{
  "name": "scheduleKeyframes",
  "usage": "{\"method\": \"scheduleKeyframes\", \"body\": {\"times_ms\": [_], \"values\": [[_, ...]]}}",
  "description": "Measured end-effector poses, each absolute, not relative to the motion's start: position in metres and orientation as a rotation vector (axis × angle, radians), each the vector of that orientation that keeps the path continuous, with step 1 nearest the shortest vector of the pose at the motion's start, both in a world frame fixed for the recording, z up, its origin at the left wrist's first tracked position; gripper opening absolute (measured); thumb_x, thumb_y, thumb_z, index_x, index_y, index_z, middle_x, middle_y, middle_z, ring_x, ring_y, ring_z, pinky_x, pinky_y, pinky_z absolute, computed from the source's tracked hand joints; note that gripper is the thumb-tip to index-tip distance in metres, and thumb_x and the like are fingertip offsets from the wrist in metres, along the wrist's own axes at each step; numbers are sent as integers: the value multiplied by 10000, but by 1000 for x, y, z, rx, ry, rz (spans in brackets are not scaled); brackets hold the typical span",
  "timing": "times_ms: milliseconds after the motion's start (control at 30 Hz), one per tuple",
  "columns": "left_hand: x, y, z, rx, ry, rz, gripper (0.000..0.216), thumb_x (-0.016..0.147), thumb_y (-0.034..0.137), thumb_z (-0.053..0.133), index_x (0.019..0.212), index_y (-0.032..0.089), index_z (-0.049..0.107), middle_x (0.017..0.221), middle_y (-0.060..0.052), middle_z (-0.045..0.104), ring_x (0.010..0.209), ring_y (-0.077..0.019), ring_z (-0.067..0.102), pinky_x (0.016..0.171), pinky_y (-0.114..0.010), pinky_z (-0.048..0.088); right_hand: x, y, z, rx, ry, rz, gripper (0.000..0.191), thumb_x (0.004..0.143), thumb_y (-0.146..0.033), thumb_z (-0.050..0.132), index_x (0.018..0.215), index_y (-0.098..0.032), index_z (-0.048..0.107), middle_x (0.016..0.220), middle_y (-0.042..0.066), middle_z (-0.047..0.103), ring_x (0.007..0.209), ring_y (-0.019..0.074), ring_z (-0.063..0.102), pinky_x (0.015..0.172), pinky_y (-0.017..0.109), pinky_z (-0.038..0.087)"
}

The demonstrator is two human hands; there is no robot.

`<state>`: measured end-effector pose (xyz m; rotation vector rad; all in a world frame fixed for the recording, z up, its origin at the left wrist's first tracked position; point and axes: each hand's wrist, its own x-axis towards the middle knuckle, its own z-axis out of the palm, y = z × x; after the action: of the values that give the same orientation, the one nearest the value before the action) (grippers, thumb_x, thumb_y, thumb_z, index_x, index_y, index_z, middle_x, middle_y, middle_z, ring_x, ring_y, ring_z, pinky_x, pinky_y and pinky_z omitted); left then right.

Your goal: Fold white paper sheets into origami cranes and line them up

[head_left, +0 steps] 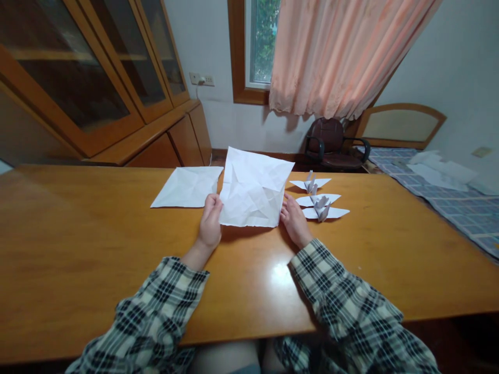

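Observation:
A creased white square of paper (253, 188) is lifted off the wooden table (97, 249), tilted up toward me. My left hand (209, 224) pinches its lower left corner. My right hand (294, 221) grips its lower right edge with the fingers closed on it. A second creased white sheet (187, 187) lies flat just left of the held one. Three folded white paper cranes (319, 200) sit in a row on the table to the right of my right hand.
A wooden cabinet with glass doors (89, 78) stands at the far left. Behind the table are a dark office chair (331, 143), a window with a pink curtain (335, 52) and a bed with a checked cover (440, 187) holding more white sheets.

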<state>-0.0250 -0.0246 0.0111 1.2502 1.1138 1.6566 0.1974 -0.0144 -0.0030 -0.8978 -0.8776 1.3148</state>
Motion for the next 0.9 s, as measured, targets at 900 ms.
{"method": "scheduleKeyframes", "body": {"times_ms": [900], "values": [[-89,-2,-8,2103,2268,472,547,946,421,349,1409,146,445,1422,-205,485,1330,-386,405,1072,-612,264,210,-14,3,-735,-784,1451,309,782,-441,662,1009,-234,634,1053,61,717,1088,276,641,896,487,561]]}}
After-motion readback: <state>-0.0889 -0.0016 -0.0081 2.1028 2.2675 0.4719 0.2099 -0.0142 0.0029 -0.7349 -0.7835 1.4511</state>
